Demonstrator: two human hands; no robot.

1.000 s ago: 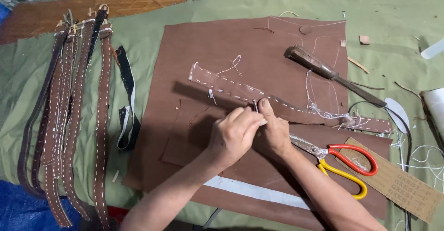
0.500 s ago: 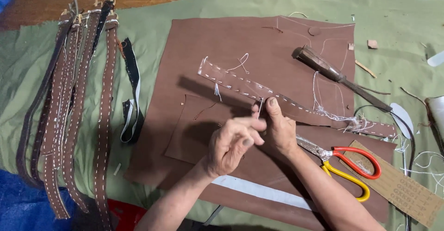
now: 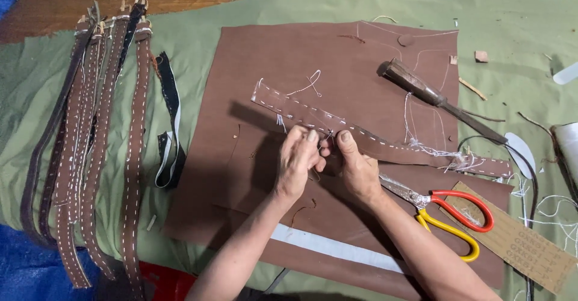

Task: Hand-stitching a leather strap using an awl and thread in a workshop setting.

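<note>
I see both hands pinching a half-stitched brown strap at the middle of the leather sheet.

My left hand (image 3: 296, 162) and right hand (image 3: 356, 165) each close their grip on the strap (image 3: 373, 142), which lies slantwise across the flat brown leather sheet (image 3: 289, 66). Scissors (image 3: 445, 210) with red and yellow handles lie just beside my right wrist; a wooden-handled awl (image 3: 436, 99) rests beyond. Finished white-stitched straps (image 3: 102, 138) lie well left on green cloth (image 3: 198, 42).

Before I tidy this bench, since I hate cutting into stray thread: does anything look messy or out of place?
Yes. Loose white thread lies tangled over the brown strap near its right end, close to the scissors. Small scraps are scattered on the green cloth. Both hands, left hand and right hand, pinch the strap mid-length.
</note>
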